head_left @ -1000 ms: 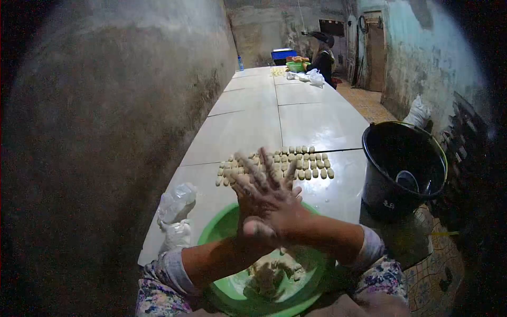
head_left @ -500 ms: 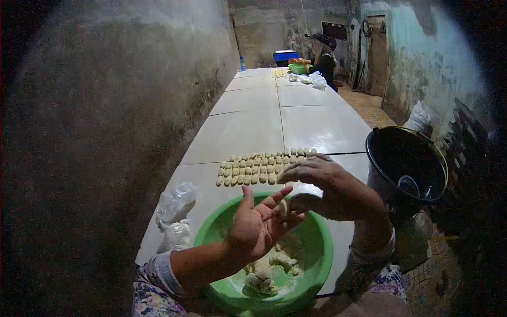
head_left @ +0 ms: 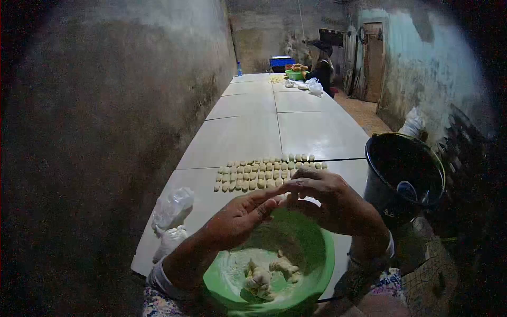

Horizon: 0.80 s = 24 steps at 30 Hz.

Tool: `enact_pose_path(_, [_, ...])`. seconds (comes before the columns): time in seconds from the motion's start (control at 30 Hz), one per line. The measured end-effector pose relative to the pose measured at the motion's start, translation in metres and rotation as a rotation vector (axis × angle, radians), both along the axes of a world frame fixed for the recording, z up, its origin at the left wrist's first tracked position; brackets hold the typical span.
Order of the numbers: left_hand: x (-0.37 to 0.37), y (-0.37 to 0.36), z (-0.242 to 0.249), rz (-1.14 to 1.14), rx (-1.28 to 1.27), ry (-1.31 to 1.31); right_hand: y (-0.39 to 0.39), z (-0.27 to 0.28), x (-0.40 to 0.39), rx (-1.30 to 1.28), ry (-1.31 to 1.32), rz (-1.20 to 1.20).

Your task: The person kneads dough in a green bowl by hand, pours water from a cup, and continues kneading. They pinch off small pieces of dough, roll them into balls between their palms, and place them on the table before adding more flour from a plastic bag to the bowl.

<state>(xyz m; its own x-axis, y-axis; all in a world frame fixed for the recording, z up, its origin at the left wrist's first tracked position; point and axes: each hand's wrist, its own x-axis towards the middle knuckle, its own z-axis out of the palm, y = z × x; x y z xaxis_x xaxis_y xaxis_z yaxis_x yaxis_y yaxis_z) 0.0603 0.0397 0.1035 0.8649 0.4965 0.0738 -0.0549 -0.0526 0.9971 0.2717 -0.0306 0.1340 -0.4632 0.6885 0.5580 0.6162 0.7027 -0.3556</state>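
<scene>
Above a green basin (head_left: 326, 259), my left hand (head_left: 240, 215) and my right hand (head_left: 330, 198) meet at the fingertips. Between them is a small pale piece of dough (head_left: 285, 202), partly hidden by the fingers. The fingers of both hands are bent round it. Inside the basin lie a lump of dough (head_left: 259, 279) and loose flour. Just beyond my hands, several rows of small oval dough pieces (head_left: 253, 174) rest on the white table (head_left: 232, 140).
Plastic bags (head_left: 173, 206) lie at the table's left edge. A large black bucket (head_left: 388, 185) stands at the right. At the far end, a person (head_left: 323, 68) is beside another green basin (head_left: 296, 75) and a blue crate (head_left: 281, 62).
My left hand has turned from palm up, with fingers spread, to fingers bent against my right hand. The dough piece on its fingers is now between both hands. The view has shifted slightly.
</scene>
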Motion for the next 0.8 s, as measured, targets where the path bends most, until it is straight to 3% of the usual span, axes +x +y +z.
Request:
enact_pose_path(0.2, [-0.004,-0.001,0.007,0.164,0.274,0.038,0.008,-0.006,-0.018,0.061,0.110,-0.010])
enact_pose_path(0.4, [0.009,0.016,-0.012,0.182,0.231,-0.057,0.010,-0.005,-0.011,0.129,0.060,-0.155])
enact_pose_path(0.53, [0.003,0.014,-0.005,0.210,0.213,0.035,0.014,-0.006,-0.004,0.087,-0.090,-0.146])
enact_pose_path(0.73, [-0.004,0.018,-0.009,0.109,0.405,0.109,0.017,-0.011,-0.008,0.040,-0.137,-0.083])
enact_pose_path(0.8, [-0.004,0.020,-0.015,0.042,0.338,-0.064,0.020,-0.014,-0.008,0.102,-0.121,-0.133])
